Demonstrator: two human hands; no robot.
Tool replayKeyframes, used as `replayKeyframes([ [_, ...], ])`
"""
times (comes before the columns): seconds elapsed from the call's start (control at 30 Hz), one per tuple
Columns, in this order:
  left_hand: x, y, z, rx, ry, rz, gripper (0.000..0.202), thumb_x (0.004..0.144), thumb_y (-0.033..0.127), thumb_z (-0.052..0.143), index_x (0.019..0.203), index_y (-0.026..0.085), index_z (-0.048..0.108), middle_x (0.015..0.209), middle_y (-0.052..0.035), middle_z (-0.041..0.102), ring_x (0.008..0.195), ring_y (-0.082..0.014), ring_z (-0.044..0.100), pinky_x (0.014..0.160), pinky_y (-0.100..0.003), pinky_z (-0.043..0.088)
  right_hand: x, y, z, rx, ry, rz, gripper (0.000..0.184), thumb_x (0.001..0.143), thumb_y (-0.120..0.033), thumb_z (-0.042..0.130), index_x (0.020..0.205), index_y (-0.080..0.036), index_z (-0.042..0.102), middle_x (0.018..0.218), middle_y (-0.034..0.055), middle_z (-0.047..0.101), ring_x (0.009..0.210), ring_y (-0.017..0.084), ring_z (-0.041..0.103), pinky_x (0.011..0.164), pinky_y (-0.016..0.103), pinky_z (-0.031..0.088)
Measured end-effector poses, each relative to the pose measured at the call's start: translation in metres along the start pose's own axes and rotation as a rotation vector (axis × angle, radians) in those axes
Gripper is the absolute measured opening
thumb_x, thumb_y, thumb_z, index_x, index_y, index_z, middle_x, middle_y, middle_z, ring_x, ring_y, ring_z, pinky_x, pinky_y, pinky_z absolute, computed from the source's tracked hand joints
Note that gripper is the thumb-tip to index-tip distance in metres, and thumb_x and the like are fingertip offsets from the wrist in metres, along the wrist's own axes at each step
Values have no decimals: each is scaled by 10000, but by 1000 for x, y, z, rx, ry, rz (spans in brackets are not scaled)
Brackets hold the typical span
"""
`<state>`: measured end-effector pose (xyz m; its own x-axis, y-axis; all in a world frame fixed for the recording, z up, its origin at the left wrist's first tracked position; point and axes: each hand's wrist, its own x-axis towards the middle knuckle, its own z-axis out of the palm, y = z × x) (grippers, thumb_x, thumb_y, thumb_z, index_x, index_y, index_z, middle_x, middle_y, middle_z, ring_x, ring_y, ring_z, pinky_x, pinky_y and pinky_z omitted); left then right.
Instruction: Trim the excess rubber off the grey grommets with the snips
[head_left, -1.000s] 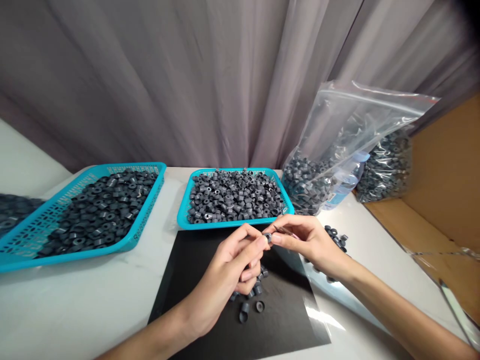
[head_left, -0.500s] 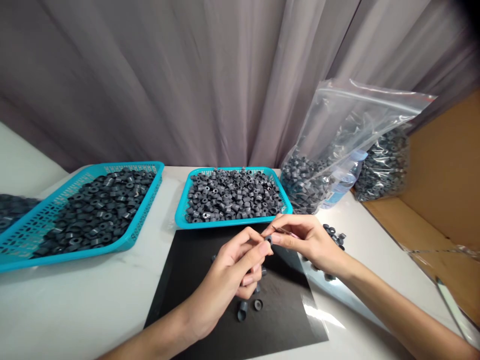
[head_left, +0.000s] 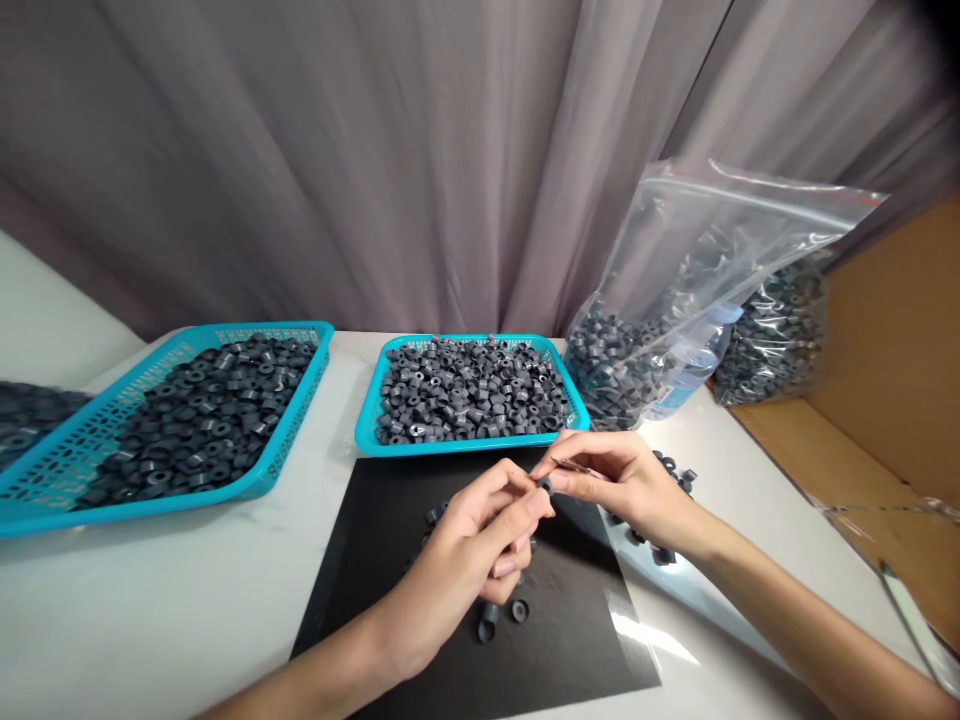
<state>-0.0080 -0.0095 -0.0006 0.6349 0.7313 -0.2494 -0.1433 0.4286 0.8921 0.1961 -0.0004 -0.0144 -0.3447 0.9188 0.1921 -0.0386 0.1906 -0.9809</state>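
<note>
My left hand (head_left: 469, 560) and my right hand (head_left: 626, 485) meet above a black mat (head_left: 390, 590). Between the left thumb and forefinger sits a small dark grey ring (head_left: 545, 485). The right hand pinches a thin pointed tool (head_left: 574, 466) whose tip touches that ring. The left hand's curled fingers seem to hold more rings, partly hidden. A few loose grey rings (head_left: 499, 615) lie on the mat under my hands.
Two turquoise baskets full of grey rings stand behind the mat: one in the middle (head_left: 367, 425), a larger one at left (head_left: 296, 440). Clear zip bags of rings (head_left: 675, 300) lean at back right. A cardboard box (head_left: 885, 400) is on the right. Loose rings (head_left: 671, 470) lie behind my right hand.
Both hands have shifted slightly right and down together, still pinched on the ring and tool. More loose rings show on the mat left of my left hand.
</note>
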Motion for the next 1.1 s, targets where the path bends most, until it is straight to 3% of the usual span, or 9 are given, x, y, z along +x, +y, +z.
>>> replayKeyframes([
  [0.13, -1, 2, 0, -7, 31, -50, 278, 952, 423, 641, 861, 203, 498, 688, 87, 328, 535, -52, 183, 435, -168, 115, 0, -3, -1, -127, 18, -11, 99, 904, -289, 737, 961, -212, 763, 908, 18, 717, 816, 137, 658, 737, 254, 533],
  [0.27, -2, 3, -2, -27, 101, -108, 340, 982, 477, 572, 846, 170, 522, 727, 67, 340, 557, -50, 192, 444, -165, 116, 0, -35, -18, -630, 140, -206, 120, 956, -248, 643, 1013, -226, 747, 964, 41, 728, 749, 139, 630, 617, 253, 486],
  [0.43, -3, 1, -8, -117, 117, -168, 402, 946, 516, 614, 803, 153, 514, 773, 49, 358, 574, -41, 228, 451, -155, 124, 22, -116, -61, -1317, 760, -632, 133, 856, -198, 712, 975, -212, 771, 864, 54, 752, 666, 148, 618, 632, 284, 493],
  [0.5, -4, 0, -10, -164, 63, -215, 417, 921, 518, 648, 785, 148, 512, 776, 43, 367, 575, -38, 239, 448, -151, 111, 39, -147, -79, -1519, 990, -530, 149, 819, -256, 744, 955, -219, 792, 822, 71, 767, 699, 191, 676, 675, 330, 510],
  [0.57, -4, -1, -11, -207, 12, -260, 414, 902, 506, 674, 777, 142, 520, 787, 33, 384, 577, -35, 258, 446, -145, 102, 59, -171, -97, -1644, 1092, -267, 260, 839, -311, 718, 1074, -226, 790, 928, 113, 783, 920, 279, 720, 782, 425, 509],
  [0.7, -5, -1, -13, -279, -26, -341, 347, 904, 440, 652, 783, 128, 558, 802, 15, 404, 572, -34, 294, 434, -138, 106, 86, -191, -143, -1625, 955, 211, 536, 825, -507, 627, 1039, -43, 790, 979, 143, 758, 999, 243, 685, 694, 400, 415],
  [0.77, -4, 0, -13, -297, -47, -381, 291, 896, 386, 635, 790, 121, 579, 809, 0, 426, 575, -40, 324, 428, -143, 111, 91, -190, -167, -1466, 795, 281, 682, 827, -540, 491, 984, 67, 759, 851, 92, 733, 811, 115, 667, 607, 357, 368],
  [0.87, -4, 0, -13, -303, -64, -399, 225, 865, 324, 636, 805, 108, 613, 818, -26, 467, 589, -52, 375, 429, -147, 126, 88, -187, -190, -1401, 728, 311, 668, 815, -531, 466, 962, 46, 771, 751, 66, 713, 618, 30, 591, 554, 352, 345],
  [1.1, -2, -3, -12, -266, -17, -321, 230, 908, 294, 598, 887, 85, 692, 823, -8, 441, 568, -33, 332, 427, -144, 124, 79, -187, -193, -1471, 743, 333, 702, 765, -585, 484, 966, 19, 780, 758, 54, 713, 656, 39, 614, 525, 321, 329],
])
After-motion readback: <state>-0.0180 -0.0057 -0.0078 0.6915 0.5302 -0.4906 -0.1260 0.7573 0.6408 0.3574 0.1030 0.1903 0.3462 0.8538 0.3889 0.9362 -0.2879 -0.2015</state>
